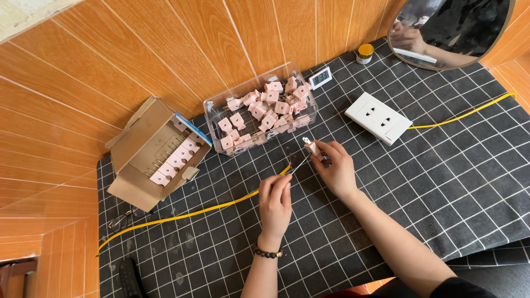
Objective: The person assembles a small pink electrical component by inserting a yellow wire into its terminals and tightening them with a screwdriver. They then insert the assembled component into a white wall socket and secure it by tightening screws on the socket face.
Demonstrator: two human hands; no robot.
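Frame centre: we see right hand [335, 168] pinching pink plug [312, 147], left hand [274, 201] gripping yellow cable [221, 207] end, steadying wires for plug.

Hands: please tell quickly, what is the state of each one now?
Left hand: closed, pinching the yellow cable near its end.
Right hand: closed, holding a small pink plug.

The mat [386, 209] is dark grey with a thin white grid. The cable [182, 214] is bright yellow; the plugs [265, 113] are pale pink in a clear box [218, 107]. The socket panel [379, 117] is white, the carton [138, 143] plain brown, the wall tiles [110, 55] orange wood-grain, the bracelet [268, 254] dark beads.
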